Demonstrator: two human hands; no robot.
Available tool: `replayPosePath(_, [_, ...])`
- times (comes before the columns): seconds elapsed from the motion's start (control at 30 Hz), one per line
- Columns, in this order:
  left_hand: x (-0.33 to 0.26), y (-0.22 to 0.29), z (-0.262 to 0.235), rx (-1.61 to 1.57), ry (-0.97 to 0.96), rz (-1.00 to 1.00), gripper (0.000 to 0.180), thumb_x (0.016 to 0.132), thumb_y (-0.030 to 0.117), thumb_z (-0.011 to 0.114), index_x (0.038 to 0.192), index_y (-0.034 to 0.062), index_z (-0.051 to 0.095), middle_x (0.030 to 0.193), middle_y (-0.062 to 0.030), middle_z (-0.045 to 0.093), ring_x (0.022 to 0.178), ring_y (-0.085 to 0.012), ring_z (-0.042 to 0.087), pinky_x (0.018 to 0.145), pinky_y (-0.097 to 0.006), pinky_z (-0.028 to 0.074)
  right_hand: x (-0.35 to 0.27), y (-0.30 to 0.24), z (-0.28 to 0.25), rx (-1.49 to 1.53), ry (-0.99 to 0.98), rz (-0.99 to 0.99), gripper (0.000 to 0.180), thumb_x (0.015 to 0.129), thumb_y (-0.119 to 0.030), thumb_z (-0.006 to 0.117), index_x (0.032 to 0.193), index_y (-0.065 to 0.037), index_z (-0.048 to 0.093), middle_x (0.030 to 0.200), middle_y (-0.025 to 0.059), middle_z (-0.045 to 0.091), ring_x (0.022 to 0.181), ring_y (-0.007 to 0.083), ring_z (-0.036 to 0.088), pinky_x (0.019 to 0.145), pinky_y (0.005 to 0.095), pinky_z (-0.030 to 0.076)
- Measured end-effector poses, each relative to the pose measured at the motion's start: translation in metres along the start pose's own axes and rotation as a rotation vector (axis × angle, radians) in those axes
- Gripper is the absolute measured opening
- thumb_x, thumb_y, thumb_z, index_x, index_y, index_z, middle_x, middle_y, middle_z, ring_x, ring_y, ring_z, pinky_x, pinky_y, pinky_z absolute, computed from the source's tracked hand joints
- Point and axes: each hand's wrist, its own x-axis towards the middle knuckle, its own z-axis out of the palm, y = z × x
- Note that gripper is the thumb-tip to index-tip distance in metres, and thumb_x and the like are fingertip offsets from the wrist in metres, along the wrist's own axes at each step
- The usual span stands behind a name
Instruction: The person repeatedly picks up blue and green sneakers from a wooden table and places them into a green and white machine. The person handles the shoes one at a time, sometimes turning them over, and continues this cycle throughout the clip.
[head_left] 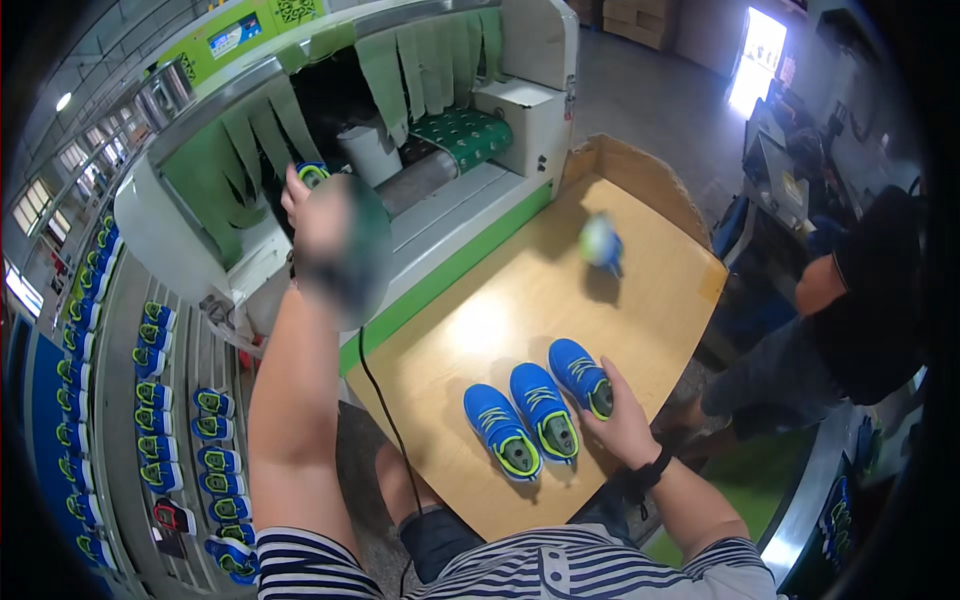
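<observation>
My left hand [322, 218] is raised at the machine's curtained opening, with a blue shoe [313, 172] with lime trim in its fingers; a blurred patch hides part of the hand. Low on the wooden board, my right hand [622, 428] grips the heel of a blue shoe [574, 368], thumb along its collar. To its left two matching shoes stand side by side, a middle shoe [540, 398] and a left shoe [492, 420], toes pointing away from me. Farther up the board is another blue-and-lime shoe [602, 243], smeared by motion.
The white-and-green machine [470, 215] has hanging green strips [430, 70] and a green belt [465, 135]. A cardboard flap [640, 180] edges the board [430, 390]. Shoe racks [185, 400] stand left; a cable [385, 400] crosses the board's left side. Another person [830, 320] stands right.
</observation>
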Motion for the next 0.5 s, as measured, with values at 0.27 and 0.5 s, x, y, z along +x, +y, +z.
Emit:
replayPosePath(0.27, [-0.131, -0.038, -0.019, -0.184, -0.480, 0.394, 0.078, 0.093, 0.015, 0.065, 0.158, 0.0027, 0.023, 0.165, -0.0249, 0.010, 0.152, -0.0388, 0.017, 0.123, -0.044, 0.016, 0.145, -0.089, -0.072, 0.245, 0.309, -0.387, 0.073, 0.082, -0.018, 0.082, 0.141, -0.007, 0.040, 0.123, 0.0168, 0.062, 0.116, 0.0272, 0.064, 0.097, 0.0399, 0.051])
replayPosePath(0.5, [-0.260, -0.137, -0.026, 0.637, -0.977, 0.050, 0.089, 0.093, 0.054, 0.057, 0.162, 0.0150, 0.015, 0.168, -0.0226, 0.000, 0.153, -0.0483, 0.001, 0.113, -0.075, 0.005, 0.395, -0.161, -0.008, -0.012, 0.221, -0.559, 0.070, 0.088, -0.017, 0.072, 0.149, -0.020, 0.038, 0.125, 0.0261, 0.061, 0.115, 0.0414, 0.061, 0.097, 0.0452, 0.049])
